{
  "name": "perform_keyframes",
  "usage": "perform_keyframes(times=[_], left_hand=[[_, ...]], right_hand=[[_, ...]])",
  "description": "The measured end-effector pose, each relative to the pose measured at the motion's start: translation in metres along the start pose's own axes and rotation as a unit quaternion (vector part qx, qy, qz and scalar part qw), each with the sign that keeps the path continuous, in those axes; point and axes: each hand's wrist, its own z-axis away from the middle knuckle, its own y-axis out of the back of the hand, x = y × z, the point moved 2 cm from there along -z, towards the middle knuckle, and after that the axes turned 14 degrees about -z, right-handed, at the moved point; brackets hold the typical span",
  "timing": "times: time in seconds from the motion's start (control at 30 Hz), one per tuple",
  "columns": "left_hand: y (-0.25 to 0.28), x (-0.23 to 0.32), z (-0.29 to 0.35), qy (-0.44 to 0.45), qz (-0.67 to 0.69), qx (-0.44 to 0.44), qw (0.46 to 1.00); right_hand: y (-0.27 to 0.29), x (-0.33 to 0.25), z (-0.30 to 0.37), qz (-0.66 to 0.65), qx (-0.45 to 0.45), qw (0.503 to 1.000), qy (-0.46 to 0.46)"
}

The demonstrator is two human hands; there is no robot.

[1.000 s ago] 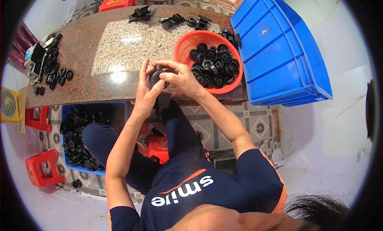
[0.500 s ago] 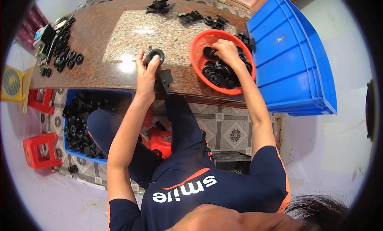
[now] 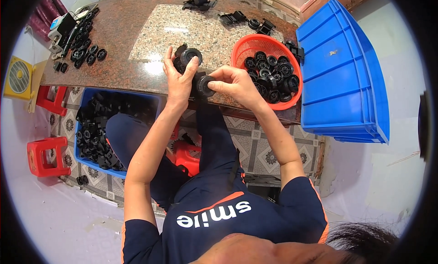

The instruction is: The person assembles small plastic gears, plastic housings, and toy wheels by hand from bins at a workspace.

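Observation:
My left hand (image 3: 179,81) is closed round a black plastic toy-car chassis that has a round black wheel (image 3: 191,57) at its far end, beneath my thumb. Between the thumb and fingers of my right hand (image 3: 237,85) is another black wheel (image 3: 205,86), against the near end of the chassis. My fingers and the wheels hide much of the chassis body. Just right of my right hand, a red mesh basket (image 3: 237,54) on the table holds many loose black wheels (image 3: 269,75).
Along the far edge of the stone table (image 3: 118,36) lie several black plastic assemblies (image 3: 233,18). Loose wheels (image 3: 90,58) cluster at the left. A tall blue crate (image 3: 342,72) stands right of the basket. Below the table, a blue bin (image 3: 80,157) holds black parts beside a red stool (image 3: 48,157).
My right hand has come out of the basket and moved left with a wheel, bringing it against the chassis in my left hand. The whole view has shifted slightly.

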Motion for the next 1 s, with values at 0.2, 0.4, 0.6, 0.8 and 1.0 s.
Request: perform_keyframes(times=[0.2, 0.4, 0.6, 0.8, 1.0], left_hand=[[-0.004, 0.001, 0.002, -0.046, -0.095, 0.024, 0.994], [-0.003, 0.002, -0.004, 0.003, -0.018, 0.014, 1.0], [0.004, 0.02, 0.012, -0.033, 0.032, -0.073, 0.996], [0.043, 0.028, 0.067, -0.205, -0.032, -0.038, 0.978], [0.1, 0.047, 0.077, -0.204, -0.055, 0.088, 0.973]], right_hand=[[-0.002, 0.006, 0.001, -0.013, 0.015, 1.0, -0.013], [-0.002, 0.022, -0.004, 0.096, 0.059, 0.993, 0.043], [-0.025, 0.021, -0.011, -0.206, 0.036, 0.978, -0.006], [-0.09, -0.004, -0.015, -0.103, 0.025, 0.985, 0.136], [-0.142, -0.002, -0.029, 0.006, -0.052, 0.989, 0.136]])
